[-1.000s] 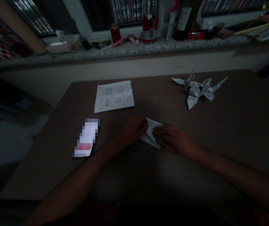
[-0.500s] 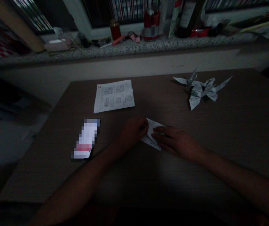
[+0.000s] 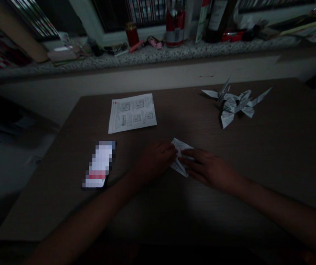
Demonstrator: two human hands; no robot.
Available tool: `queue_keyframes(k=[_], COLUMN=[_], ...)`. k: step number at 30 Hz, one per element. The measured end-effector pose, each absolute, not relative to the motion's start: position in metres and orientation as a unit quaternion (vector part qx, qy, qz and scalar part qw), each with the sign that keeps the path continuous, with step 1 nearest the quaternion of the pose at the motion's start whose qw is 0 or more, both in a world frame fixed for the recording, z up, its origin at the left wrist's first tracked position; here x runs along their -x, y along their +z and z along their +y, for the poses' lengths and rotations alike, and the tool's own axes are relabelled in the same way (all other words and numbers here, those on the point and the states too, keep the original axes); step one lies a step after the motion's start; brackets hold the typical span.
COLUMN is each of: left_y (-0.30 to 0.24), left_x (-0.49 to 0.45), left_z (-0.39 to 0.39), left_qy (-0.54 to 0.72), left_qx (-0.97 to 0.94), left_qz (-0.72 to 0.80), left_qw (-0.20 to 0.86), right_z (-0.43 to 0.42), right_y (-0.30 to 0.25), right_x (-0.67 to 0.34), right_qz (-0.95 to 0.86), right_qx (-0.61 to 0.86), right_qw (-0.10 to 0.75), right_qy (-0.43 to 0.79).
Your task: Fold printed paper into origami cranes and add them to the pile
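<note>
A small folded printed paper [image 3: 181, 142] lies flat on the table between my two hands, with a pointed lower corner and a raised crease. My left hand [image 3: 158, 158] comes in from the left with its fingers bent close together, their tips over the paper's left side; the thumb is hidden beneath. From the right, my right hand [image 3: 213, 169] rests with its fingers stretched out and apart, the fingertips touching the paper's right part. The room is dim, so the finer folds are hard to see.
A phone [image 3: 99, 165] with a blurred screen lies left of my arm. Behind it is a printed sheet [image 3: 133, 112]. Folded paper cranes [image 3: 237, 105] stand at the back right. A stone sill [image 3: 136, 57] behind the table [image 3: 174, 217] carries a can [image 3: 175, 29], a jar, a bottle and clutter.
My left hand has shifted slightly right and turned over the paper; its rounded pinch has flattened, with the fingertips further onto the paper. My right hand has stayed nearly still. The view has moved slightly.
</note>
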State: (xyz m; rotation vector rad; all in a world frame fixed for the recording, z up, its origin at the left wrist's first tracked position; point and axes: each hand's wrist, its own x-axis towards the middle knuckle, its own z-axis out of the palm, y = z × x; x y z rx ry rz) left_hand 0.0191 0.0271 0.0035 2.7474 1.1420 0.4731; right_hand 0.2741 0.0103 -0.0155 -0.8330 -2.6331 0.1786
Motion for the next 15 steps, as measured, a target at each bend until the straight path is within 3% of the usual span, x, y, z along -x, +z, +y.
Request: queue_keyframes(k=[15], left_y=[-0.002], left_x=[-0.013], left_z=[0.0], left_qy=[0.112], left_qx=[-0.918], left_qz=[0.374], left_qw=[0.069], right_z=[0.03], right_y=[-0.015], right_x=[-0.271], right_qz=[-0.913], right_qx=[0.316], right_qw=[0.233], right_qy=[0.11])
